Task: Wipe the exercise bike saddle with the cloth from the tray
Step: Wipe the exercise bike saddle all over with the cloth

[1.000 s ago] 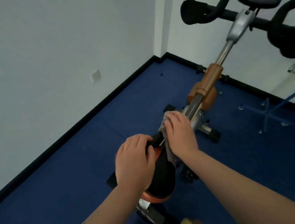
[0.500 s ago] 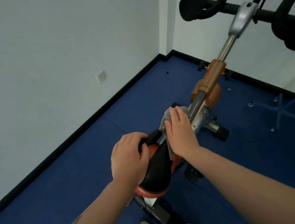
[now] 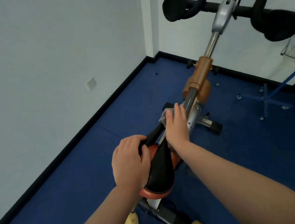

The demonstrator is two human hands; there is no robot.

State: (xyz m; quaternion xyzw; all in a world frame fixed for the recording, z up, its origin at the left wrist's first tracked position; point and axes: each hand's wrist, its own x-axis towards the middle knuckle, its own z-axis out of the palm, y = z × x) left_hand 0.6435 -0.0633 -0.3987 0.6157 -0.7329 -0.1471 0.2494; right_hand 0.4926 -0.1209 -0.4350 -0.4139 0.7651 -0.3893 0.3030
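Observation:
The black and orange saddle (image 3: 161, 171) of the exercise bike sits low in the middle of the head view, its narrow nose pointing away from me. My left hand (image 3: 129, 163) grips the saddle's left side. My right hand (image 3: 177, 127) lies flat with fingers extended over a grey cloth (image 3: 164, 116), pressing it against the nose end of the saddle. Only a crumpled edge of the cloth shows past my fingertips. The tray is not in view.
The bike's orange frame (image 3: 201, 79) and silver post rise to the black handlebars (image 3: 187, 4) and console at the top right. A white wall with a socket (image 3: 90, 83) stands on the left. A blue stand base (image 3: 266, 100) rests on the blue floor at right.
My right hand with the cloth has slid a little forward along the saddle nose and flattened out. The left hand keeps its grip. My view has shifted slightly.

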